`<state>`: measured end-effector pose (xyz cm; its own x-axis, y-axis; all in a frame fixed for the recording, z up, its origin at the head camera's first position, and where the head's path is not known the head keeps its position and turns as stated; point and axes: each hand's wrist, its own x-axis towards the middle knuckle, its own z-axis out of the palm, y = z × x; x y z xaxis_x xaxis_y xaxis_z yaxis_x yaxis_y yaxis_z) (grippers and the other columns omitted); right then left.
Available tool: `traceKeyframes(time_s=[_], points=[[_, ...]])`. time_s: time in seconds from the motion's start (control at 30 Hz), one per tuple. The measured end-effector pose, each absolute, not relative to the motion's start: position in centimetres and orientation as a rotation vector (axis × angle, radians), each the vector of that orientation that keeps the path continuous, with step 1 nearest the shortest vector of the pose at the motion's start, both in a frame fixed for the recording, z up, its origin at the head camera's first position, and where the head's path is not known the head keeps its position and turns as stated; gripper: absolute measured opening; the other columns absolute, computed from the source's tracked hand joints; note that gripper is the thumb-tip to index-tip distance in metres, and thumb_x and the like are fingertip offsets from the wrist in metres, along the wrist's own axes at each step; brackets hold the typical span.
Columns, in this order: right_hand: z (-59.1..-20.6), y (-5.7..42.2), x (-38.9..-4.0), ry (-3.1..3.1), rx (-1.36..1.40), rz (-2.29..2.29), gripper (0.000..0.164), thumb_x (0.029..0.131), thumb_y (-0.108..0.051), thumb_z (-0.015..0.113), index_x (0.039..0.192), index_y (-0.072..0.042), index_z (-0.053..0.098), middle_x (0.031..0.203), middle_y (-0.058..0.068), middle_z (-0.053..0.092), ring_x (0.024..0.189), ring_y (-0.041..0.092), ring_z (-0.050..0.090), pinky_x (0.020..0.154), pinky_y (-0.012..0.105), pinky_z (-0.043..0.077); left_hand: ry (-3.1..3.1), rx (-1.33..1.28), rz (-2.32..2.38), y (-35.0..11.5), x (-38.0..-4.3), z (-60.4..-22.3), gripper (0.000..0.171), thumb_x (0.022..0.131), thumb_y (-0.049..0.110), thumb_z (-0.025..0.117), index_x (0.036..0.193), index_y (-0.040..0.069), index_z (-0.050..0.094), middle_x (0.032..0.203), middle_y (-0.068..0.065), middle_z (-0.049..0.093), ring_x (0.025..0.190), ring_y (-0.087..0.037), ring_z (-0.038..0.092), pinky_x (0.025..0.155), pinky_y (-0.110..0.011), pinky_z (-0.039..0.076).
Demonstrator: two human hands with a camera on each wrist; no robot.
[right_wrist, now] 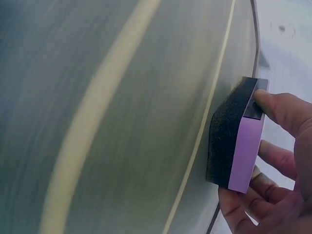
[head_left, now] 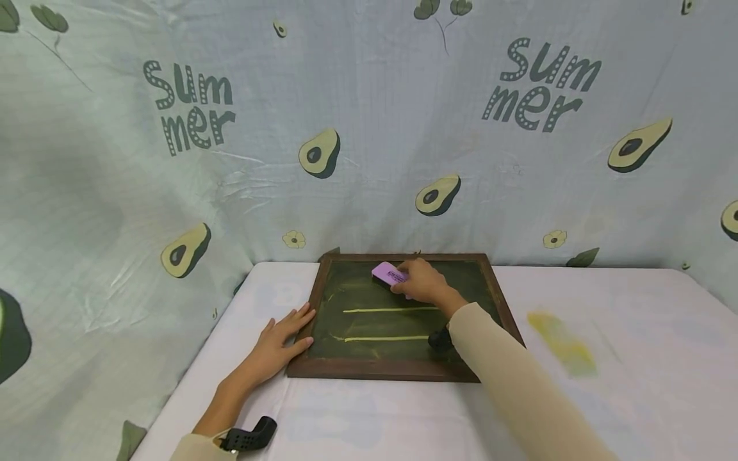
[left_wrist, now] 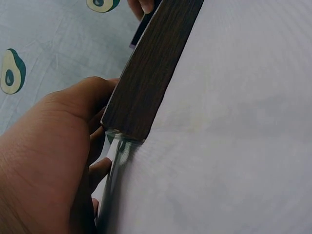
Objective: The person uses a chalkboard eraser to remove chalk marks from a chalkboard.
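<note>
My right hand grips a purple chalkboard eraser with a black felt side, thumb on one face and fingers on the other in the right wrist view. The eraser is at the upper part of a wood-framed chalkboard lying on the table. Two yellow chalk lines cross the dark board below the eraser. At the board's left side, my left hand rests with fingers spread, its fingertips on the wooden frame. Part of the board's right side is hidden by my right arm.
A white cloth covers the table, with a yellow smudge to the right of the board. Behind it hangs a pale curtain printed with avocados and lettering. A black wrist strap sits on my left wrist.
</note>
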<state>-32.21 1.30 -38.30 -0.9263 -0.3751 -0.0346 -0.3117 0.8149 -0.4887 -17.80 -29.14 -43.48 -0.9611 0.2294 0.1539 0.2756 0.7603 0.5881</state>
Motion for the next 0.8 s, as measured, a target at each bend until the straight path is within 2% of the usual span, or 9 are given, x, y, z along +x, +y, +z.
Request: traceKeyframes(time_s=[0.2,0.43,0.6,0.8], points=[[-38.4,6.2,-32.8,2.878,-0.507,-0.752,0.055,0.086,-0.033,0.069,0.133,-0.006,0.057,0.119,0.014,0.059,0.093,0.025,0.056,0.078,0.047,0.045,-2.882,-0.422,-0.992,-29.1,-17.8,-43.6,0.062,0.095,0.036,0.059,0.147,0.009,0.039,0.155,-0.011,0.026,0.141,-0.037,0.02,0.107,-0.065,-0.002],[-38.1,10.5,-32.9,2.918,-0.466,-0.699,0.056,0.087,-0.032,0.068,0.132,0.0,0.056,0.113,0.017,0.059,0.089,0.025,0.057,0.069,0.041,0.047,-2.855,-0.418,-1.035,-29.1,-17.5,-43.5,0.059,0.095,0.032,0.059,0.146,0.008,0.04,0.154,-0.013,0.028,0.14,-0.039,0.021,0.107,-0.065,-0.002],[-38.0,11.8,-32.2,2.988,-0.434,-0.59,0.056,0.088,-0.033,0.065,0.131,0.001,0.055,0.115,0.02,0.054,0.09,0.028,0.054,0.063,0.042,0.046,-2.84,-0.426,-1.046,-29.0,-17.4,-43.4,0.059,0.095,0.031,0.06,0.146,0.007,0.041,0.153,-0.014,0.028,0.14,-0.041,0.021,0.106,-0.066,-0.002],[-38.4,11.8,-31.7,3.003,-0.387,-0.769,0.055,0.087,-0.029,0.066,0.128,0.006,0.055,0.113,0.022,0.054,0.091,0.03,0.052,0.063,0.04,0.046,-2.841,-0.436,-1.009,-28.8,-17.5,-43.2,0.059,0.095,0.032,0.06,0.145,0.007,0.042,0.153,-0.014,0.03,0.139,-0.042,0.022,0.106,-0.067,0.0]])
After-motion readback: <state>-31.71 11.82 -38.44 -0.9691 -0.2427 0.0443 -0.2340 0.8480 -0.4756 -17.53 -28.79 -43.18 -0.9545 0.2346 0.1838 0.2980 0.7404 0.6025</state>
